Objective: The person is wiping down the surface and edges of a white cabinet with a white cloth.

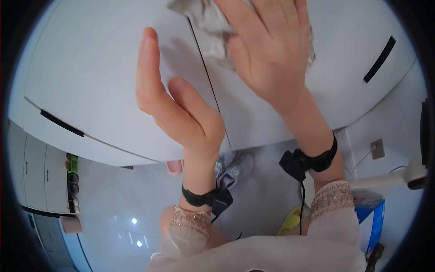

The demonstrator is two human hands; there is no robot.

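My right hand (272, 57) lies flat over a crumpled light grey cloth (209, 18), holding it against a white cabinet door (336, 64). Its fingertips are cut off by the top edge of the view, and it covers much of the cloth. Lower and to the left, my left hand (183, 112) is raised before the white panels with nothing in it. Its thumb and fingers are apart. A dark seam (204, 64) runs between the two panels. Each wrist wears a black strap with a small box, seen on the left (221, 200) and right (294, 165).
Black handles sit on the left panel (62, 123) and right panel (380, 59). Grey shoes (234, 170) and a pink slipper (174, 168) are on the floor below. At right are a wall socket (377, 149) and a blue box (375, 221). Shoes (73, 183) line the far left cabinet.
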